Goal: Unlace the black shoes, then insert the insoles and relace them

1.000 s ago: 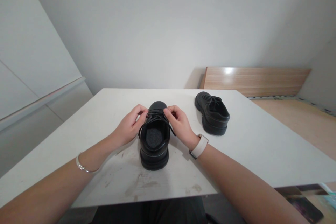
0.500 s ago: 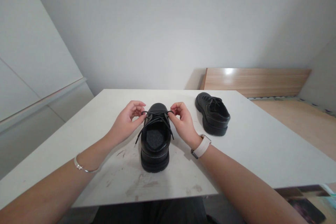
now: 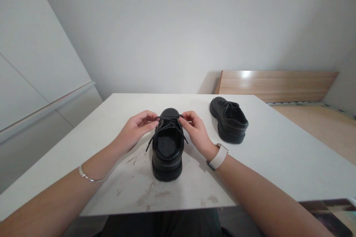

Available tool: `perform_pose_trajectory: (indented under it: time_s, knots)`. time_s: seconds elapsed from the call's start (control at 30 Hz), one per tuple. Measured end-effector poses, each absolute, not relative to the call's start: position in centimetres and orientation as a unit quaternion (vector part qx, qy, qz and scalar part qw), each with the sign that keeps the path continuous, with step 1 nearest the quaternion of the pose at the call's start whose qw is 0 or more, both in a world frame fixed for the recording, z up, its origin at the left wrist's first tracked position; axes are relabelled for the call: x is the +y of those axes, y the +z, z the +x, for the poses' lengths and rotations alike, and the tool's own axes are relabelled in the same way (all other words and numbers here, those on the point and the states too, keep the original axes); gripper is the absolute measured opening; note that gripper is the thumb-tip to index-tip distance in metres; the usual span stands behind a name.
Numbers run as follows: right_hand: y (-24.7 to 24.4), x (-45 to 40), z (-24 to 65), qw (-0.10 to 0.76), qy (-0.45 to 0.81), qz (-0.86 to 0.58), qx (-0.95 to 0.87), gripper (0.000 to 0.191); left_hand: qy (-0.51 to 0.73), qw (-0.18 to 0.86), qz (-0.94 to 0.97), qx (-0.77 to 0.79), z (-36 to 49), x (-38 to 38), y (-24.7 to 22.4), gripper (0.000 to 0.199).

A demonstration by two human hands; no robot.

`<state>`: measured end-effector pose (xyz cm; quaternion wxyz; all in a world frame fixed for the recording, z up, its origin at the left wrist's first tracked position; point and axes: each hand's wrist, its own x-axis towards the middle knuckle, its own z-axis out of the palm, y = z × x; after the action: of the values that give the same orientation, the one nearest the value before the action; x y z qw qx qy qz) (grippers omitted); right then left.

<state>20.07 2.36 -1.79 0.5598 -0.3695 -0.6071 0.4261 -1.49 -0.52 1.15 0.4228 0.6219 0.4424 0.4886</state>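
Observation:
A black lace-up shoe [image 3: 167, 164] stands upright on the white table [image 3: 116, 177], its heel towards me and its toe pointing away. Black shoelaces [image 3: 168, 123] cross over its tongue in a bow, with two loose ends hanging down either side of the opening. On the left of the bow, my left hand [image 3: 140, 126] pinches one loop between thumb and fingers. My right hand [image 3: 196, 127] pinches the loop on the other side. The knot itself is too small and dark to make out clearly.
A second black shoe [image 3: 229, 120], its laces tied, stands farther back to the right. Beyond the table are a wooden headboard [image 3: 278, 83] and a bare bed base [image 3: 308, 122]. White cabinets [image 3: 41, 59] line the left side. Brownish smudges mark the tabletop near its front edge.
Both hands still hold the lace loops; my left fingers have closed in tighter by the shoe. The whole view has shifted slightly, so the things appear a little farther right.

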Motion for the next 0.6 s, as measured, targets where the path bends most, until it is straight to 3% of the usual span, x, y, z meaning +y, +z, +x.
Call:
perform_pose_trajectory:
  time_s: [0.17,0.43,0.6]
  knots:
    - [-1.7,2.4,20.2,0.560,0.435,-0.353,-0.611,0.027,0.462,0.405,0.638,0.464,-1.4,-0.4,1.1,0.033]
    - [-0.8,2.0,20.3,0.611,0.416,-0.332,-0.586,0.023,0.576,0.463,0.562,0.372,-1.0,-0.9,1.6,0.027]
    - [-0.4,1.9,20.8,0.643,0.372,-0.339,-0.577,0.018,0.577,0.418,0.560,0.423,-1.6,-0.8,1.8,0.021]
